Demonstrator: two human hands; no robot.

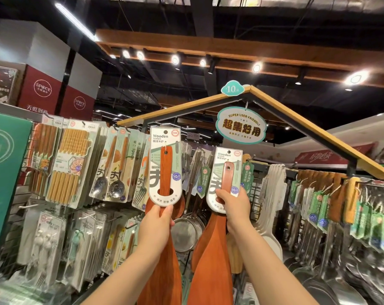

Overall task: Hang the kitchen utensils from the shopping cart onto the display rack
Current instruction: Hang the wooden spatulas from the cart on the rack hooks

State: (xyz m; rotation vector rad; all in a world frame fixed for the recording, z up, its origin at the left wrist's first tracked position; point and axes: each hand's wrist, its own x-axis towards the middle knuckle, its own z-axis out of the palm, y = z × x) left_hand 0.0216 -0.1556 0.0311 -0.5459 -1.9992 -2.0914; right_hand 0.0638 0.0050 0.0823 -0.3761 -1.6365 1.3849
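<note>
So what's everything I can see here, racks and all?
left wooden turner: one, reddish-brown on white-green card, raised at centre
right wooden turner: one, same colours, slightly lower beside it
chopstick packs: several, tan, hanging upper left
spoon packs: several, steel and wood, left of the turners
mesh strainers: a few, silver, behind the turners
green-tagged utensils: many, wood and steel, right rail
roof-shaped frame: one, yellow-wood over black, overhead
oval sign: one, teal and cream, under the frame's peak
price tag: one, teal, on the peak
left hand: one, grips the left turner
right hand: one, grips the right turner
</note>
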